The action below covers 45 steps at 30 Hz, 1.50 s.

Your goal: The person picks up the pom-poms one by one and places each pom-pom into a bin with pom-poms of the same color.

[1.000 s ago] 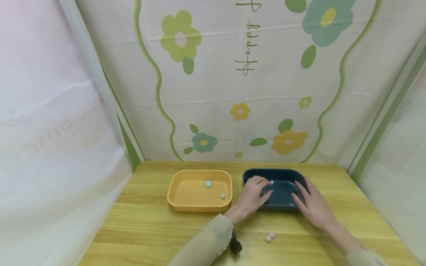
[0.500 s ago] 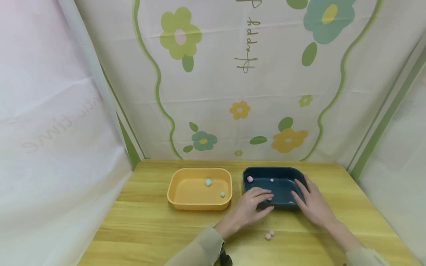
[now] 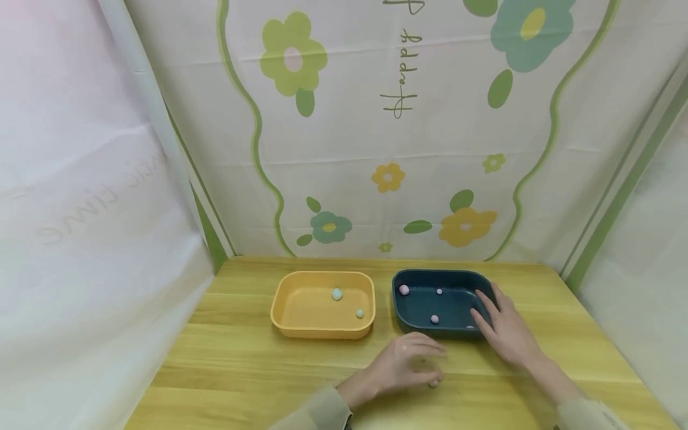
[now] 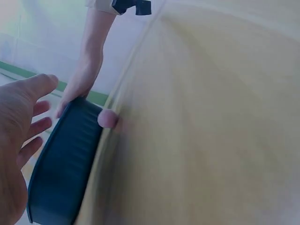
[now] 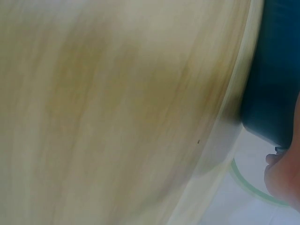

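Note:
Blurred in the head view, my left hand (image 3: 400, 365) is over the table in front of the dark blue tray (image 3: 457, 307), fingers spread and thumb apart. By its thumb tip lies a small pale pink ball (image 3: 433, 384); whether they touch is unclear. The left wrist view shows a pink ball (image 4: 107, 118) apart from the fingers. My right hand (image 3: 507, 331) rests on the tray's right side, fingers loosely extended over the rim. Several pink balls lie in the tray, one of them (image 3: 404, 290) in the far left corner.
To the left stands a yellow tray (image 3: 301, 310) holding two pale green balls, one (image 3: 337, 294) towards the back and one (image 3: 360, 313) near its right wall. Behind the wooden table (image 3: 226, 370) hangs a flower-print cloth (image 3: 344, 137), with more cloth at both sides.
My left hand has moved out of the dark blue tray towards me, down to the pink balls on the table. A pink ball now shows near the tray's front. My right hand stays put.

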### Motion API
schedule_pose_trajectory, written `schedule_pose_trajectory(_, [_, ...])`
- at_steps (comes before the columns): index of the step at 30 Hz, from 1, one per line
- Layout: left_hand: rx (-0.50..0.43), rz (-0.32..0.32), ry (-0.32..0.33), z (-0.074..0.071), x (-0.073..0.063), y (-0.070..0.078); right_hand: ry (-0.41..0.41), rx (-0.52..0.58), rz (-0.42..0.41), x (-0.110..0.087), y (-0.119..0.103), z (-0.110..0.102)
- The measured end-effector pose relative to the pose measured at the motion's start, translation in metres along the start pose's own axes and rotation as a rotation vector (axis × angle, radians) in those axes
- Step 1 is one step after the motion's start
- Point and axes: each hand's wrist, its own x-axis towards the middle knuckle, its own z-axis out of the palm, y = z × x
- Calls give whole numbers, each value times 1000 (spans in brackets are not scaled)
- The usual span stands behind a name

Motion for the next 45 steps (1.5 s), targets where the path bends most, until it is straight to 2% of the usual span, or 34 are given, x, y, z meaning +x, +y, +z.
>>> schedule_pose_trajectory(4, [-8, -4, -19, 4, -8, -2, 2, 5, 3, -1, 0, -1])
schedule_pose_trajectory(7, [-23, -32, -36, 6, -12, -4, -13, 8, 11, -1, 0, -1])
schedule_pose_trajectory(15, [0, -40, -117, 8, -19, -6, -50, 16, 25, -1, -2, -3])
schedule_pose_trajectory(23, [19, -100, -262, 9, -29, -7, -54, 16, 29, -2, -3, -3])
schedule_pose_trajectory(26, [10, -114, -289, 10, -32, -7, -54, 14, 29, -2, -2, -2])
schedule_pose_trajectory(38, [18, -102, -249, 24, -28, -10, -60, 12, 34, -2, -1, -2])
schedule_pose_trajectory(42, [12, -122, -231, 24, -27, -8, -60, 12, 37, -2, -2, -3])
schedule_pose_trajectory(45, [-15, -120, -194, 23, -28, -7, -59, 16, 38, -1, -2, -3])
